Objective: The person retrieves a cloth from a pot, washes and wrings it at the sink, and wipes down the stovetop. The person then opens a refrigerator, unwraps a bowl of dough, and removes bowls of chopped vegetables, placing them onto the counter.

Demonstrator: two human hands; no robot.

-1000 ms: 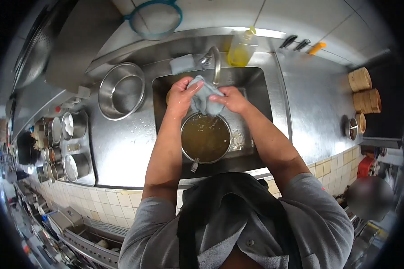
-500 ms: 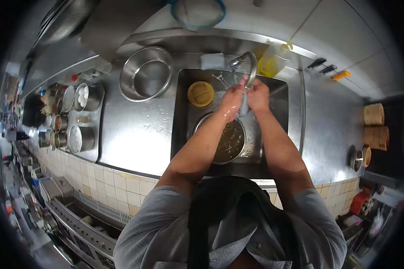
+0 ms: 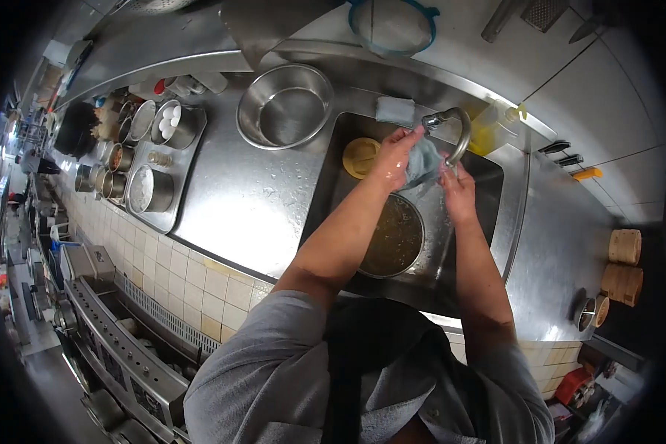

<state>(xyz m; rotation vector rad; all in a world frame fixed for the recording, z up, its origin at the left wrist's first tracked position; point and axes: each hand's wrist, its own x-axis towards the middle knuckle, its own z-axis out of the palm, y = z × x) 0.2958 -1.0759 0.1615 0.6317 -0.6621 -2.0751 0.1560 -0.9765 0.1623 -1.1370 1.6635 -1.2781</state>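
A wet, pale blue-grey cloth (image 3: pixel 422 163) is spread between my two hands over the sink (image 3: pixel 488 203), below the curved faucet (image 3: pixel 464 137). My left hand (image 3: pixel 395 159) grips the cloth's left side. My right hand (image 3: pixel 459 191) pinches its right edge close to the spout. Under the cloth, a round metal bowl (image 3: pixel 392 240) of murky water with floating bits sits in the sink, partly covered by my left forearm. A yellow round lid-like piece (image 3: pixel 360 157) lies in the sink behind my left hand.
A large steel basin (image 3: pixel 285 107) stands on the counter to the left, near a tray (image 3: pixel 172 214) of metal pots, one holding eggs (image 3: pixel 172 118). Behind the sink are a folded cloth (image 3: pixel 395 110) and a yellow soap bottle (image 3: pixel 488 129). Knives (image 3: pixel 570 160) hang at right.
My hands have moved apart, and the cloth, bunched between them before, is now opened out. The whole view has tilted and shifted.
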